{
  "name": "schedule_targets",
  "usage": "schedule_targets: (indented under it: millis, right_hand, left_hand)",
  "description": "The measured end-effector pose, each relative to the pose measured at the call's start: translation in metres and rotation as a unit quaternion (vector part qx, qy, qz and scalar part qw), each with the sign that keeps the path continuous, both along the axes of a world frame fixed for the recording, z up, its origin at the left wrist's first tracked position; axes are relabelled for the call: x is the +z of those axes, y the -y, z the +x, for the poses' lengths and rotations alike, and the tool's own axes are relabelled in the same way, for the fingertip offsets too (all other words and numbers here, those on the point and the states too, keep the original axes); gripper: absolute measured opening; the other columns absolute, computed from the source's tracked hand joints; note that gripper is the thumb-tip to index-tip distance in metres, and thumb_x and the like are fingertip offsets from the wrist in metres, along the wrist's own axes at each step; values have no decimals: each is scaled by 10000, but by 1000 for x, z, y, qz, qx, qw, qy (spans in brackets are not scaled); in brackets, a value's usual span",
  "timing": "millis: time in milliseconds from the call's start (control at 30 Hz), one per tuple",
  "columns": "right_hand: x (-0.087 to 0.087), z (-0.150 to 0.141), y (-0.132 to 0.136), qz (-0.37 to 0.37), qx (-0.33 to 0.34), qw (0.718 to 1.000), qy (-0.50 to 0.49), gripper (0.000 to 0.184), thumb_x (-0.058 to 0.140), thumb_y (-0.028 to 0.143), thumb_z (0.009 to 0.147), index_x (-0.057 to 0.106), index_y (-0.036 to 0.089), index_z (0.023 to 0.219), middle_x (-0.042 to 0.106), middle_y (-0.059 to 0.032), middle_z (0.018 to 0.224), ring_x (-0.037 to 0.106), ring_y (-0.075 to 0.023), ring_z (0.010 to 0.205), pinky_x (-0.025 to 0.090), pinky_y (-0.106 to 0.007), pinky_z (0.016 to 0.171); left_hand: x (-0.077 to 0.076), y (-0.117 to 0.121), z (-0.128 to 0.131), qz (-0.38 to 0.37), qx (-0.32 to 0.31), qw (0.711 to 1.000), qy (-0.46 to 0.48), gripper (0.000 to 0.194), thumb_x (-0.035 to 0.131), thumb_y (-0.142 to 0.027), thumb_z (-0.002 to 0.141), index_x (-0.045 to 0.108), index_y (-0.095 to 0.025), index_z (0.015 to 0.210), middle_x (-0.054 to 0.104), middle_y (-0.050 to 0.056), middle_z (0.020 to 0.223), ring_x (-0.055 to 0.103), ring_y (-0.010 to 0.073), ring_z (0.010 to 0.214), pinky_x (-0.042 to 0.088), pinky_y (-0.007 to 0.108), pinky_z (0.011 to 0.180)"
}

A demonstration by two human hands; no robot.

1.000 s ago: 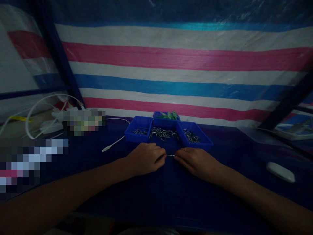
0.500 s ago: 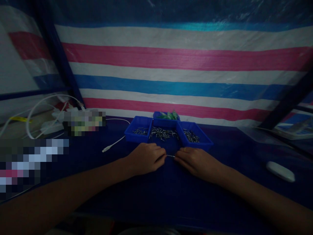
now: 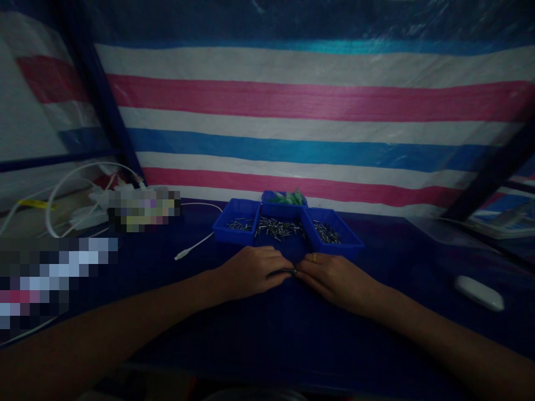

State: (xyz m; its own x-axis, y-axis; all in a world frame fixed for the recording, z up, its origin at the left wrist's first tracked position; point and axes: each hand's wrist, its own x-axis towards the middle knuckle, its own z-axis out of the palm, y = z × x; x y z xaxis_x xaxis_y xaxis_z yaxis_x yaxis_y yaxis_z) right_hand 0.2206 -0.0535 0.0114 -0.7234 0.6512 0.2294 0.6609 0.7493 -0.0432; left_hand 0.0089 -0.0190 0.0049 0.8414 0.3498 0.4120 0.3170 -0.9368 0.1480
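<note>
My left hand is closed in a pinch around a thin, pin-like metal piece, most of which the fingers hide. Opposite it, my right hand, with a ring on one finger, pinches at the right end of that same piece. The fingertips of both hands almost meet just above the table. Beyond them lies a loose pile of small metal pins, between a left blue bin and a right blue bin. Each of these bins holds similar pins.
Behind the pile stands a third blue bin with green items in it. A white cable lies left of the bins, near more cables and a blurred-out patch. On the right is a white rounded case. A striped sheet hangs at the back.
My left hand has moved slightly right, so the gap between the two hands has narrowed. Less of the thin metal piece shows between the fingers. The bins and pile stay put.
</note>
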Motion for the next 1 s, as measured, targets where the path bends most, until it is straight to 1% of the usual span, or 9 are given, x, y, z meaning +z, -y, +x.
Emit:
schedule_targets:
  millis: [167,300,400,467,600,667,767,833,1000]
  right_hand:
    - [-2,-1,0,4,18,1000,13,267,346,271,937,568,156,845,564,-34,748,525,-127,653,397,-243,612]
    - [-3,0,-1,6,28,1000,12,271,354,280,935,577,154,847,566,-34,741,524,-125,648,389,-240,596]
    - [-1,-1,0,-1,23,1000,15,264,370,285,931,580,154,838,570,-35,749,529,-127,651,390,-242,597]
    - [-1,-1,0,-9,14,1000,15,251,388,288,924,581,152,838,573,-37,756,535,-129,658,393,-243,600]
    - [-1,-1,1,-8,4,1000,3,211,428,297,904,583,155,890,582,-42,771,548,-140,684,394,-249,606]
    - [0,0,2,-5,-5,1000,-9,209,435,308,898,580,158,910,585,-42,770,549,-144,685,392,-254,606]
    - [2,0,2,-10,-18,999,-26,228,428,322,899,573,157,957,595,-46,777,557,-150,687,391,-262,606]
    - [3,0,2,-14,-21,999,-28,227,418,309,902,568,157,977,600,-47,781,561,-151,688,390,-263,607]
    - [1,1,1,-12,-16,1000,0,196,387,236,913,566,156,914,592,-41,770,550,-138,674,378,-248,604]
  left_hand:
    - [2,3,2,-10,-15,1000,6,178,444,-238,896,589,-145,942,617,29,831,549,122,781,428,219,712]
    - [2,3,3,-32,-30,999,-3,153,454,-224,886,581,-151,930,608,31,857,549,123,815,428,221,739]
    - [0,3,3,-44,-45,998,-3,126,458,-197,868,566,-152,913,597,37,891,541,127,852,424,224,771]
    - [0,4,3,-51,-46,998,0,99,485,-177,827,549,-153,900,588,38,916,537,132,868,424,223,770]
    - [0,6,2,-53,-19,998,5,119,513,-157,733,506,-159,852,580,30,898,543,138,846,431,225,736]
    - [0,6,1,-44,18,999,4,105,499,-164,735,494,-164,840,579,14,828,552,134,783,432,225,695]
    - [-1,4,1,-31,66,997,-5,67,483,-200,786,500,-170,844,574,-5,749,557,124,695,421,219,632]
    - [-1,3,2,-26,72,997,-10,69,479,-221,819,514,-170,849,582,-4,746,561,123,695,418,217,630]
    - [1,3,2,-10,62,998,-26,100,474,-233,860,543,-161,859,593,0,757,561,126,722,416,217,651]
